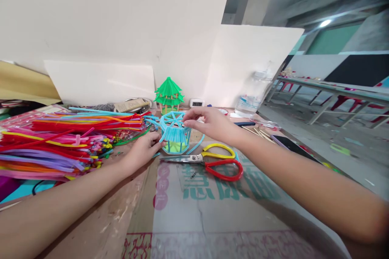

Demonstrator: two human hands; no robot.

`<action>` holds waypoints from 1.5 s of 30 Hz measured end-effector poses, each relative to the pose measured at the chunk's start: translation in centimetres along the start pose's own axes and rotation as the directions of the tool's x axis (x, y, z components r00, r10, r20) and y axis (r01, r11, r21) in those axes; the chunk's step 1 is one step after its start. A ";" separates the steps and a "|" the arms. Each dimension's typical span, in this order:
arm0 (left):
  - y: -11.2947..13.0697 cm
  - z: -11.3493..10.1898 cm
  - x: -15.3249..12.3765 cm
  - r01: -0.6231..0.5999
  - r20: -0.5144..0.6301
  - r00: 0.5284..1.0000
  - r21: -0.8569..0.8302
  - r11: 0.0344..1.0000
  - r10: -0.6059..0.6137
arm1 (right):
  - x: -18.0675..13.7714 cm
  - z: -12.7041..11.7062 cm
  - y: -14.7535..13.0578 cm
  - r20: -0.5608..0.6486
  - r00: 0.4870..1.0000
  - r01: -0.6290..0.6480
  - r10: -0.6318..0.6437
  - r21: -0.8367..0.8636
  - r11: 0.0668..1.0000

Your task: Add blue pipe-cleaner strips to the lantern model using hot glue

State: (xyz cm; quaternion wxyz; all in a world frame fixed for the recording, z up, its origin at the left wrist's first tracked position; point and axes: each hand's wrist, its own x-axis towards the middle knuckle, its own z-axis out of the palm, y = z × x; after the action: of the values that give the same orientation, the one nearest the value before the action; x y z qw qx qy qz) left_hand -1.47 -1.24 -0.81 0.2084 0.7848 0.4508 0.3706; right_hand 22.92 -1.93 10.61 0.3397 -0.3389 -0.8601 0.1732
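A small light-blue pipe-cleaner pavilion [175,134] with a spoked roof stands on the table. My left hand [144,148] grips its left side, fingers closed on the blue strands. My right hand [209,123] reaches from the right and pinches the roof's rim at the top. Behind it stands a finished green pavilion model [169,94]. Scissors [212,162] with one yellow and one red handle lie just in front of the blue model.
A big heap of coloured pipe cleaners [69,137] fills the left of the table. White boards [121,28] stand behind. A plastic water bottle [253,95], wooden sticks [261,132] and a dark phone [288,143] lie right. Printed cardboard [212,210] covers the table.
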 end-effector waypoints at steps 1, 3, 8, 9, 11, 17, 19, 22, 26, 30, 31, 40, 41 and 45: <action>0.1 -0.1 0.1 0.003 0.002 1.000 0.002 1.000 -0.003 | 0.4 0.0 0.1 0.027 0.999 -0.021 0.020 0.011 1.000; 0.2 -0.2 0.1 0.004 -0.001 1.000 0.007 1.000 -0.004 | 0.9 0.0 0.6 0.073 0.996 -0.050 0.048 0.032 0.998; 0.5 -0.2 0.0 0.012 -0.003 1.000 0.005 1.000 -0.012 | 1.0 -0.4 1.1 0.077 0.995 -0.073 0.071 0.021 0.997; 0.6 -0.2 0.0 0.015 0.001 1.000 -0.001 1.000 -0.015 | 0.9 -0.4 1.2 0.069 0.995 -0.080 0.079 0.015 0.997; 0.6 -0.2 0.0 0.018 0.010 1.000 -0.012 1.000 -0.018 | 0.8 -0.4 1.3 0.064 0.993 -0.097 0.095 0.015 0.995; 0.7 -0.3 -0.1 0.029 0.025 0.999 -0.028 0.999 -0.028 | 0.8 0.1 1.4 0.067 0.994 -0.089 0.087 0.028 0.996; 0.7 -0.3 -0.1 0.029 0.023 0.999 -0.021 0.999 -0.029 | 0.8 0.4 1.3 0.044 0.996 -0.074 0.073 0.010 0.997; 0.7 -0.2 0.0 0.029 0.019 0.999 -0.017 0.999 -0.029 | 0.9 0.5 1.1 0.031 0.998 -0.053 0.054 -0.012 0.999; 0.7 -0.2 -0.1 0.041 0.017 0.999 -0.006 0.999 -0.041 | 0.7 -0.4 0.7 -0.128 0.992 0.008 -0.011 -0.022 1.000; 0.5 -0.2 -0.1 0.039 0.020 0.999 0.003 0.999 -0.039 | -0.7 -1.1 0.8 -0.263 0.911 0.224 -0.319 -0.335 0.915; 0.5 -0.2 -0.1 0.036 0.022 0.999 0.001 0.999 -0.036 | -1.3 -1.0 1.0 -0.203 0.893 0.291 -0.401 -0.416 0.861; 0.7 -0.2 -0.1 0.024 0.027 0.999 0.019 1.000 -0.025 | -5.6 2.2 3.2 -0.017 0.816 0.418 -0.578 -0.674 0.609; 0.7 -0.2 -0.1 0.027 0.019 0.999 0.026 0.999 -0.028 | -5.7 2.4 3.3 -0.025 0.818 0.406 -0.574 -0.682 0.608; 0.9 -0.3 -0.1 0.034 0.020 0.999 0.027 0.999 -0.035 | -5.5 3.0 3.6 -0.059 0.836 0.353 -0.546 -0.703 0.617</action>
State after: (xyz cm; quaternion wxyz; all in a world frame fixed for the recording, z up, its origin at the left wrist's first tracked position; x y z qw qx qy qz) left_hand -1.22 -1.76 -0.08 0.2089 0.7833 0.4671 0.3529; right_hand 25.46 -3.49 4.03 0.3407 -0.2284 -0.8664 -0.2848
